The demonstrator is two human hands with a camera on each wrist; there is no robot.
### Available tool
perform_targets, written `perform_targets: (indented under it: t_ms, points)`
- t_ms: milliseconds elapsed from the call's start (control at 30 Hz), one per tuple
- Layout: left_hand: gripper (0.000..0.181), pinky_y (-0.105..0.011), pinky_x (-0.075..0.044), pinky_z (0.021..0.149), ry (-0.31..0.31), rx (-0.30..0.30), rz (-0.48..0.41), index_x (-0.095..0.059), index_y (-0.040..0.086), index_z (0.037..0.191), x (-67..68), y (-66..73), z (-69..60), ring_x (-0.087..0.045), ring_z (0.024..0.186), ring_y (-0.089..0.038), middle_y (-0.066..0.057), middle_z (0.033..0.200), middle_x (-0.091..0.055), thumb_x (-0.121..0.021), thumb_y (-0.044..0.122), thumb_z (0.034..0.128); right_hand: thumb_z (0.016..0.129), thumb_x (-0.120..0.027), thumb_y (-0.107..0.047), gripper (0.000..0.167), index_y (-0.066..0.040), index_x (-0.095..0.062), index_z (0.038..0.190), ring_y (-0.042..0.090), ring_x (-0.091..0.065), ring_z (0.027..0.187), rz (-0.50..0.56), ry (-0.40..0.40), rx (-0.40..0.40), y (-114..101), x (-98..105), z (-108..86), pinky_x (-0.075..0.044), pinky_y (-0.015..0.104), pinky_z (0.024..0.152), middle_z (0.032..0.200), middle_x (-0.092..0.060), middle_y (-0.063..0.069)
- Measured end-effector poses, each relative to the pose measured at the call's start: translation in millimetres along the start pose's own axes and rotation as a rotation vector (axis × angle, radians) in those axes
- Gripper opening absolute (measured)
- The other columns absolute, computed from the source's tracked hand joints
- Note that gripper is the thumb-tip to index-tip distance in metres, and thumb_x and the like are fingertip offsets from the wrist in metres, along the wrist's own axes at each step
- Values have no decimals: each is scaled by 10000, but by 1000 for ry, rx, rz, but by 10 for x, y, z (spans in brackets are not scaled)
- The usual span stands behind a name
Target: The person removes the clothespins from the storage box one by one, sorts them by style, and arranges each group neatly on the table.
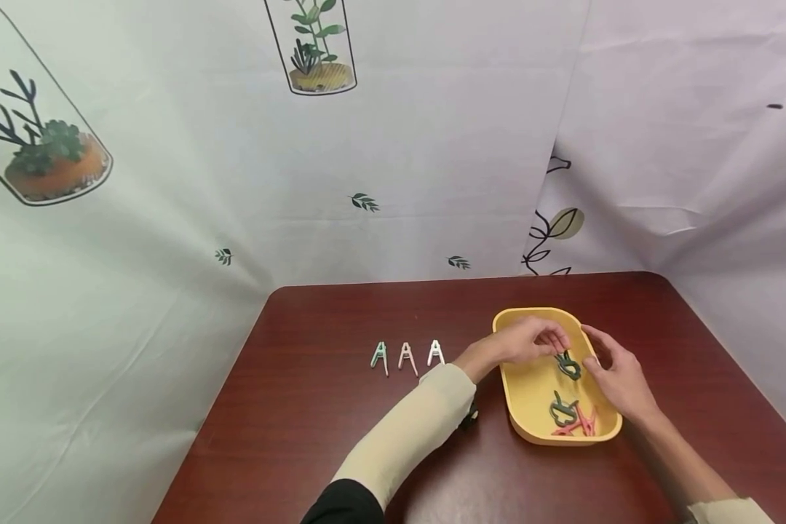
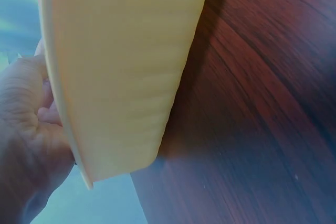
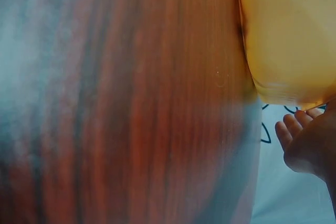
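My left hand (image 1: 530, 339) reaches over the near-left rim of a yellow plastic basket (image 1: 522, 400). Its curled fingertips pinch the top of a dark green clip (image 1: 568, 366) inside the basket. At the basket's right rim is my right hand (image 1: 624, 380), with the thumb over the inner side and the fingers outside. In the right wrist view, the fingers of this right hand (image 3: 304, 132) show beyond the basket's end. Another dark green clip (image 1: 563, 411) lies in the basket beside red clothespins (image 1: 583, 422), which overlap.
Left of the basket, a mint green clothespin (image 1: 380, 355), a pale pink clothespin (image 1: 406, 356) and a white clothespin (image 1: 435, 352) stand in a row on the dark red wooden table (image 1: 288, 422). A small dark object (image 1: 469, 416) shows partly behind the left sleeve. Printed cloth (image 1: 432, 160) hangs behind.
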State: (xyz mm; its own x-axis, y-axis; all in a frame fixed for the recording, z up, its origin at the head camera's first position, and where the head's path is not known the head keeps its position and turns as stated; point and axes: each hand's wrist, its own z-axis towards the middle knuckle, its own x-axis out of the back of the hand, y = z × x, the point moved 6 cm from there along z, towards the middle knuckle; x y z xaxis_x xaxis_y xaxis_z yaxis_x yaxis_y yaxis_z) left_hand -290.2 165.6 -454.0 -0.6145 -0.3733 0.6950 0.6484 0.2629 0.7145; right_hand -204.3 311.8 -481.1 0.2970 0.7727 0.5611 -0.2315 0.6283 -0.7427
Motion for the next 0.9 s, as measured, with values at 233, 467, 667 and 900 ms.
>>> perform_targets:
  t_ms: [233,467,667,900]
  points:
    - [118,-88,-524,848,177,7,-72,-736,25,1112,153,-27,-191,-669,901,35,-4,1020,-768,-697,-19,1010,999,-638,13,530,30,-521,1515,113,-637,1097,-28,-14,-42,9,-4,-36,-417,1,783,1362,-623,351]
    - [120,-140,-566,832,301,-19,-132,-741,35,1107,310,-90,-382,-666,876,50,-11,1009,-774,-703,-18,1006,1015,-619,7,532,32,-497,1532,223,-668,1125,-36,-26,-59,19,-1,-46,-418,0,746,1380,-597,372]
    - [105,-154,-574,838,401,-28,-138,-739,25,1093,397,-112,-564,-675,887,27,-33,1012,-773,-712,-18,1001,1012,-622,12,527,37,-503,1525,354,-657,1101,-43,-23,-55,31,-1,-42,-432,11,730,1357,-613,368]
    - [120,-180,-589,831,510,-18,-160,-732,11,1098,482,-187,-820,-709,891,-38,-69,1026,-776,-714,-41,991,1011,-633,10,532,30,-505,1526,7,-599,1019,-38,-28,-56,35,-5,-30,-452,26,717,1336,-624,367]
